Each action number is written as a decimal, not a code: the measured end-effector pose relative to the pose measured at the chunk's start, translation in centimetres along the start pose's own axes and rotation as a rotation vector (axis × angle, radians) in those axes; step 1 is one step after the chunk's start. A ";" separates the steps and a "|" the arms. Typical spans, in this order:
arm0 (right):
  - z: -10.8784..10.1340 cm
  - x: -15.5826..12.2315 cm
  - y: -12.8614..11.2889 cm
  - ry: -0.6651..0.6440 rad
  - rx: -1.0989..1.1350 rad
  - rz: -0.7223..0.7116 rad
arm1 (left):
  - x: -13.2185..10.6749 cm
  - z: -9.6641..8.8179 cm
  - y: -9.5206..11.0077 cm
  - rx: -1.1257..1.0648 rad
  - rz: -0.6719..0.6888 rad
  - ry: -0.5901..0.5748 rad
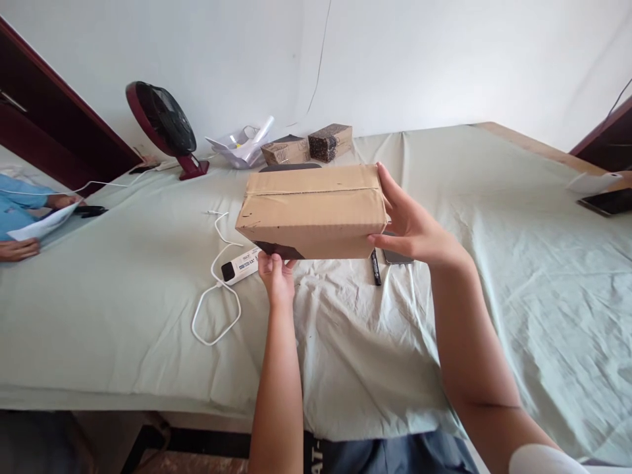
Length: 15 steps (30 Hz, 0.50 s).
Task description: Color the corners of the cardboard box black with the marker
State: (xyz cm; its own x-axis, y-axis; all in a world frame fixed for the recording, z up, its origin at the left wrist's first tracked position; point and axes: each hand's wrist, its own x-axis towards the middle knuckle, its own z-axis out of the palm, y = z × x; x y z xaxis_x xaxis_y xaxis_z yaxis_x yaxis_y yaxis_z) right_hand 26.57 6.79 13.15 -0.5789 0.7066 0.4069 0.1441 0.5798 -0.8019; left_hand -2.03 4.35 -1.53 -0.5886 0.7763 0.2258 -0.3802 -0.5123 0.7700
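A brown cardboard box (pixel 316 210) is held up over the table, its taped seam facing up and a dark patch at its lower left corner. My left hand (pixel 277 276) grips it from below at that corner, thumb on the front and the other fingers partly hidden under it. Around the right end wraps my right hand (pixel 409 220), fingers on the end face and thumb near the lower front edge. Beneath the box lie a white power bank or adapter (pixel 241 266), a black marker (pixel 376 268) and a partly hidden dark flat device (pixel 397 257).
A pale green cloth (pixel 148 296) covers the table. At the back are a fan (pixel 162 122), crumpled clear plastic (pixel 244 148) and two taped boxes (pixel 332 141). A white cable (pixel 200 322) loops left. A phone (pixel 608 202) lies right. Another person (pixel 24 204) holds paper at far left.
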 end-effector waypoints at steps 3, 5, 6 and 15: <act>-0.3 -0.2 -0.2 -0.008 0.000 -0.001 | -0.1 0.2 0.0 0.013 -0.010 -0.008; -0.5 -0.2 -0.2 -0.007 0.005 0.002 | -0.2 0.2 -0.1 0.005 -0.012 -0.023; -0.6 -0.3 -0.2 -0.006 0.006 0.006 | -0.2 0.3 -0.1 0.004 -0.010 -0.032; -1.1 -0.4 -0.1 0.010 -0.002 -0.007 | -0.2 0.1 -0.4 0.014 0.000 -0.046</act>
State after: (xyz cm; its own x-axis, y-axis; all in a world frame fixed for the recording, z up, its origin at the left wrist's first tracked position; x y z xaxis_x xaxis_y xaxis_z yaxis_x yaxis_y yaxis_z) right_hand 27.64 6.88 13.55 -0.5714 0.7068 0.4170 0.1420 0.5856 -0.7981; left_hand -1.64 4.45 -1.81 -0.5549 0.7926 0.2527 -0.3702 -0.5072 0.7783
